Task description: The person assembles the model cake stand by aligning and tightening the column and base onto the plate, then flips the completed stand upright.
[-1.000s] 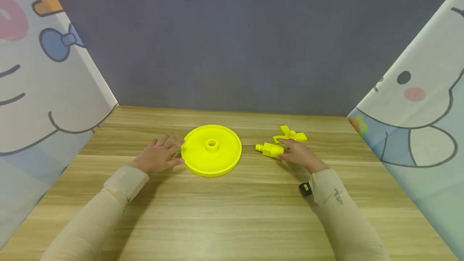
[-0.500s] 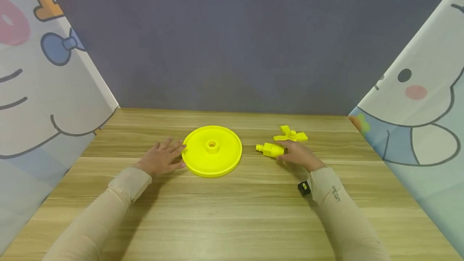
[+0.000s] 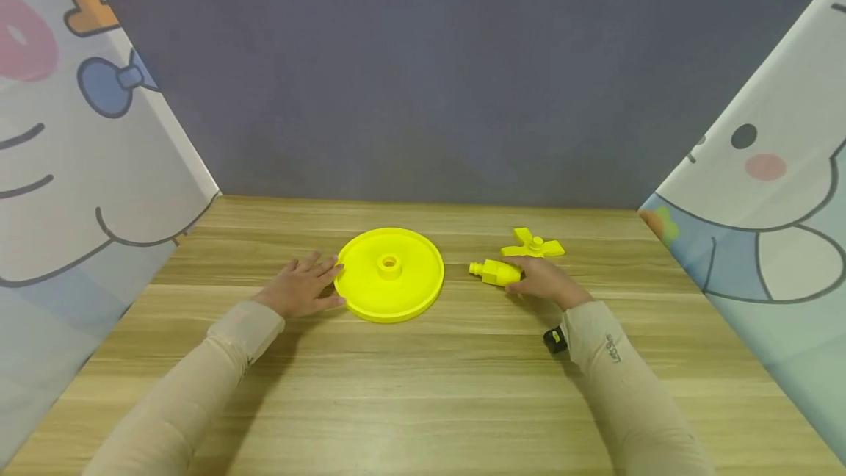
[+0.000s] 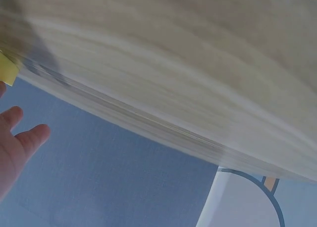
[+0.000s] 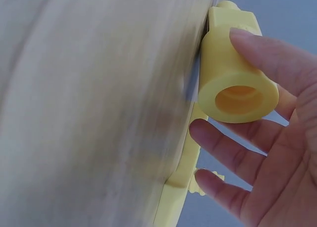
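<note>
A round yellow dish-like base [image 3: 360,281] with a raised ring at its centre lies flat on the table. My left hand [image 3: 300,289] is at its left rim, fingers spread and reaching to the edge; only some fingertips show in the left wrist view. Thumb and fingers of my right hand [image 3: 545,281] grip a yellow cylindrical part [image 3: 492,272] that lies on its side, its threaded tip pointing left. In the right wrist view the hollow end of this cylindrical part [image 5: 220,63] faces the camera. Just behind it lies a yellow three-bladed piece [image 3: 520,250] with a central knob.
The wooden table [image 3: 396,395] ends at a dark grey back panel [image 3: 423,94]. Cartoon-printed side panels stand at the left [image 3: 132,167] and right [image 3: 780,226]. A small black device [image 3: 555,340] sits at the right wrist.
Both hands stay almost where they were. My left hand has edged slightly rightward over the base's rim, while the right hand keeps its hold on the cylindrical part.
</note>
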`<state>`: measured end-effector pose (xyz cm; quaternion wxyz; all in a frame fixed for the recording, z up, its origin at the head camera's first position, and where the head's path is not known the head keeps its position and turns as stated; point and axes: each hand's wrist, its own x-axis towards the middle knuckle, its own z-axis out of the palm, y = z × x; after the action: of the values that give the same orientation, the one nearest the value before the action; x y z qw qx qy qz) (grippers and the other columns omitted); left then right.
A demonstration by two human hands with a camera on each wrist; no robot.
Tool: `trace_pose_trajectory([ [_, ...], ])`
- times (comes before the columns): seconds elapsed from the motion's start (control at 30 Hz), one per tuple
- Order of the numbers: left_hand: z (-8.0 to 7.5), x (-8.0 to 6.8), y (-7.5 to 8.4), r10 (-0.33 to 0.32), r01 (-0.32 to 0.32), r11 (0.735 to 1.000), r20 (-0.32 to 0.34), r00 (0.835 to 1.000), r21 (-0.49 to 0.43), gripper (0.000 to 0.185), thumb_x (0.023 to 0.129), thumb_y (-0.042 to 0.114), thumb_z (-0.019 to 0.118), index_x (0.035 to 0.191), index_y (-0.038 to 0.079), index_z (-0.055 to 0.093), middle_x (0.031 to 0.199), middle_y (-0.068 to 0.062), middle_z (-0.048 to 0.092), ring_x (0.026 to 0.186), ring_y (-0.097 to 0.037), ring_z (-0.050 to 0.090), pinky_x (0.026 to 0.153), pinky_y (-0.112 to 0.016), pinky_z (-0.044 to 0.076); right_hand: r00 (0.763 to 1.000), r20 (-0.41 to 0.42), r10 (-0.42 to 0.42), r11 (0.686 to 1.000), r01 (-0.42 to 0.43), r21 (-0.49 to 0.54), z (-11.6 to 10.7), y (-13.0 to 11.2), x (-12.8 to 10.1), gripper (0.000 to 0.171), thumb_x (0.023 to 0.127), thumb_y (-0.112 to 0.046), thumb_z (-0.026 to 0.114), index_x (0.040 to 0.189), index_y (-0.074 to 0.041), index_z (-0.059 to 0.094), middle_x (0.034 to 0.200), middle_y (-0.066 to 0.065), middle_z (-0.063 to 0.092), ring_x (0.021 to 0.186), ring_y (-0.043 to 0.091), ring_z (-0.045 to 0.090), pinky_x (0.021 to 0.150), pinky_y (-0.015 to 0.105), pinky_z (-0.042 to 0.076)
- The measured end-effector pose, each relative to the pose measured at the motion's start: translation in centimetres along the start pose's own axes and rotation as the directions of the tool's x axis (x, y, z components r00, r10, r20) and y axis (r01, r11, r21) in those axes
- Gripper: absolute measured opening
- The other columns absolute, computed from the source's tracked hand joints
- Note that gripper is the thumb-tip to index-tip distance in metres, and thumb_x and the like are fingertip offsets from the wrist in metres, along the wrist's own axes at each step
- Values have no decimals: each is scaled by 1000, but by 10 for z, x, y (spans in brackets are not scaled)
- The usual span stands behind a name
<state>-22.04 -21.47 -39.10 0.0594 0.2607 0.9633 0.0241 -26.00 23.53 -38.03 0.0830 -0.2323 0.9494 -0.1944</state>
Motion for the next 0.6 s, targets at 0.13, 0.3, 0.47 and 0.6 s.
trace_pose_trajectory([
  [0.13, -1, 1, 1, -5, 5, 1000, 13, 1000, -6, 79, 95, 60, 42, 148, 2, 33, 154, -20, 25, 140, -47, 17, 106, -68, 17, 1000, 0, 9, 1000, -9, 28, 1, 1, 1, 61, 84, -13, 72, 136, 7, 47, 135, 28, 49, 110, 36, 56, 92, 52, 44],
  [0.3, 0, 2, 1, -7, 7, 1000, -1, 1000, 7, 78, 95, 59, 41, 148, 2, 34, 153, -19, 27, 139, -47, 18, 105, -68, 19, 1000, 3, 31, 996, -31, 79, 1, 0, 2, 61, 85, -12, 70, 137, 8, 46, 135, 27, 49, 100, 29, 56, 89, 48, 45],
  [0.47, 3, 2, 1, -21, 21, 999, -9, 1000, 29, 75, 96, 58, 40, 148, 3, 34, 153, -18, 29, 139, -47, 19, 104, -69, 20, 998, -2, 57, 993, -57, 101, 1, -1, 4, 60, 86, -13, 69, 138, 7, 46, 111, 20, 64, 81, 20, 53, 76, 38, 46],
  [0.6, 5, 3, 3, -41, 40, 999, 2, 999, 36, 77, 96, 59, 39, 148, 2, 32, 154, -17, 27, 139, -47, 19, 105, -68, 19, 997, -31, 77, 988, -72, 140, 3, -3, 6, 60, 84, -14, 71, 137, 4, 49, 77, 6, 59, 68, 17, 48, 63, 31, 43],
])
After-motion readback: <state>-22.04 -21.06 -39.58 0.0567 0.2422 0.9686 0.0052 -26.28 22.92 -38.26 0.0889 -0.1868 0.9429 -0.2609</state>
